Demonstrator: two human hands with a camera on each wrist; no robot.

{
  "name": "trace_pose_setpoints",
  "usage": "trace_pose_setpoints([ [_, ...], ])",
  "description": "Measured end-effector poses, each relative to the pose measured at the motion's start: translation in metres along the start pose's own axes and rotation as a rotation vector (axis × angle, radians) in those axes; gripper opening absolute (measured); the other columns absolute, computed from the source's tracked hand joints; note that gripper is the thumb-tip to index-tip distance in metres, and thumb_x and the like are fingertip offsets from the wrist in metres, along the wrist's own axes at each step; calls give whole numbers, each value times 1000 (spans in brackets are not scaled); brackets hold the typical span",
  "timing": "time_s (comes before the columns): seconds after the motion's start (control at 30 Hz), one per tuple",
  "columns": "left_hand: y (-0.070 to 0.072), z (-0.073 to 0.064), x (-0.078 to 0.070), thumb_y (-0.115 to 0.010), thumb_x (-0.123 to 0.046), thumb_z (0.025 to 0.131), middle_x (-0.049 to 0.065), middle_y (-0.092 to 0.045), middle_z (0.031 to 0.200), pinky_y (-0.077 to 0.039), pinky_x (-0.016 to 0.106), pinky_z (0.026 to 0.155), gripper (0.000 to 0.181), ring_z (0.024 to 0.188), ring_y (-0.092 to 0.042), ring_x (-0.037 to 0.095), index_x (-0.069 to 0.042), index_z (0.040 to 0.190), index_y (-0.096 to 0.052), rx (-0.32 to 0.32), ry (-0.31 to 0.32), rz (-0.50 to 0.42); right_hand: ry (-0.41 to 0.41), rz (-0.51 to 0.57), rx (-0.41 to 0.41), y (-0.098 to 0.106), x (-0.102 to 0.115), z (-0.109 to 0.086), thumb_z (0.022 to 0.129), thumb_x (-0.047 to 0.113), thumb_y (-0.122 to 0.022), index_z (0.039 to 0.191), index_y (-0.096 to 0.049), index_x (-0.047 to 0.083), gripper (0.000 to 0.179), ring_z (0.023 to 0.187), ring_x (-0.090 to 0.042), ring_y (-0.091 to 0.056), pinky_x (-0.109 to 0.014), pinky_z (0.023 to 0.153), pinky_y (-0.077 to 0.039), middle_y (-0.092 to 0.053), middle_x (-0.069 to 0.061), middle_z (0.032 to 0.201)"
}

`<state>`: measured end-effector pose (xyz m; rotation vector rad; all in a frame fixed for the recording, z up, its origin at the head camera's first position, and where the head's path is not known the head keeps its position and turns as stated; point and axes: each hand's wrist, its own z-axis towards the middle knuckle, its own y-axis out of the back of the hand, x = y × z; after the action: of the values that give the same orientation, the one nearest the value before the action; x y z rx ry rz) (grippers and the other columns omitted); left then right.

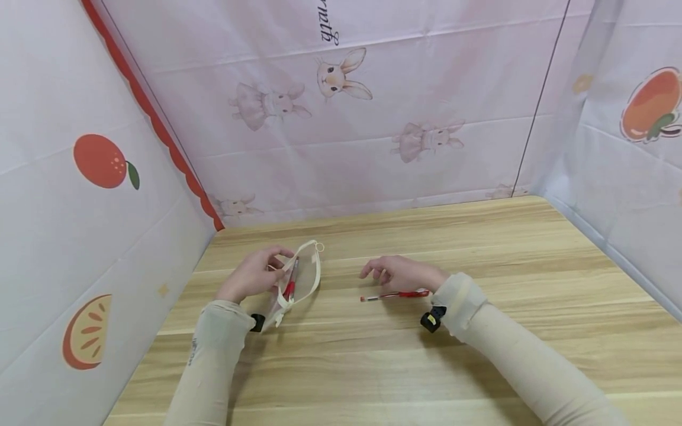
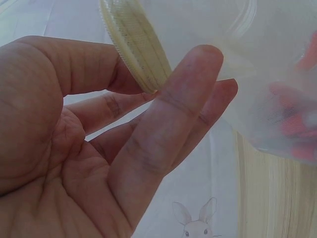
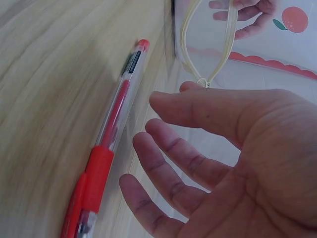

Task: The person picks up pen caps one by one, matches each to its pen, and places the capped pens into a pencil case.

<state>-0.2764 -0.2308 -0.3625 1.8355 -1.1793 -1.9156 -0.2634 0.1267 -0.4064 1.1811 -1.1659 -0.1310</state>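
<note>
My left hand [image 1: 254, 274] pinches the zipper edge of a translucent pouch [image 1: 318, 273] with cream trim, its mouth spread wide. In the left wrist view, the zipper band [image 2: 143, 47] runs between the thumb and fingers. Red pens [image 1: 289, 290] lie inside the pouch, blurred through its wall. A clear gel pen with a red grip and cap [image 3: 101, 171] lies on the table. Just above this pen is my right hand [image 1: 403, 273], holding nothing, its fingers loosely bent and apart, the thumb toward the pouch.
The wooden table [image 1: 373, 361] meets a pink rabbit-print sheet [image 1: 341, 136] at the back. White fruit-print sheets stand on the left [image 1: 48, 225] and right [image 1: 629, 195]. Each wrist wears a small black camera [image 1: 431, 319].
</note>
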Motion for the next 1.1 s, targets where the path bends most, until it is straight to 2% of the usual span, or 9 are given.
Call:
trace_pose_setpoints([
  [0.17, -1, 1, -1, -59, -3, 106, 25, -70, 119, -67, 45, 78, 41, 91, -73, 25, -3, 147, -58, 2, 6, 5, -30, -77, 5, 1, -3, -5, 92, -2, -79, 138, -68, 12, 49, 115, -30, -71, -46, 102, -57, -69, -17, 124],
  [0.33, -1, 1, -3, -59, -3, 106, 26, -70, 121, -67, 43, 77, 42, 92, -73, 25, -3, 148, -57, 7, 7, 10, -77, -134, 13, 2, -5, -9, 88, -6, -78, 137, -70, 17, 54, 112, -28, -66, -48, 104, -54, -69, -13, 122],
  [0.5, -2, 2, -2, -60, -3, 106, 26, -69, 121, -67, 40, 75, 42, 92, -73, 26, -2, 148, -57, 8, 4, 21, -79, -172, 14, 2, -7, -12, 87, -8, -77, 134, -71, 18, 53, 101, -24, -60, -37, 92, -51, -66, -8, 111],
  [0.63, -2, 4, -2, -60, -4, 106, 25, -70, 121, -67, 40, 75, 41, 91, -73, 24, -4, 147, -58, 6, 4, 30, -73, -192, 14, 2, -7, -15, 87, -7, -79, 130, -73, 17, 50, 99, -20, -59, -33, 88, -51, -65, -7, 106],
  [0.83, -1, 5, -4, -59, -3, 106, 26, -69, 122, -67, 40, 75, 41, 90, -73, 25, -3, 147, -58, 12, 0, 33, -68, -201, 22, 2, -9, -16, 85, -16, -70, 121, -76, 16, 49, 88, -12, -56, -26, 79, -47, -64, -5, 93],
  [0.97, -2, 5, -2, -60, -4, 105, 27, -69, 124, -66, 41, 74, 41, 88, -73, 24, -4, 146, -58, 18, -7, 23, -86, -190, 32, 2, -9, -18, 88, -16, -66, 123, -75, 19, 50, 83, -11, -58, -23, 70, -48, -68, -5, 94],
  [1.1, -5, 3, 2, -64, -6, 104, 28, -69, 126, -66, 45, 75, 42, 82, -72, 22, -7, 146, -59, 29, -11, 18, -122, -170, 56, 1, -11, -20, 90, -14, -62, 125, -72, 21, 50, 78, -11, -57, -23, 61, -47, -66, -4, 97],
])
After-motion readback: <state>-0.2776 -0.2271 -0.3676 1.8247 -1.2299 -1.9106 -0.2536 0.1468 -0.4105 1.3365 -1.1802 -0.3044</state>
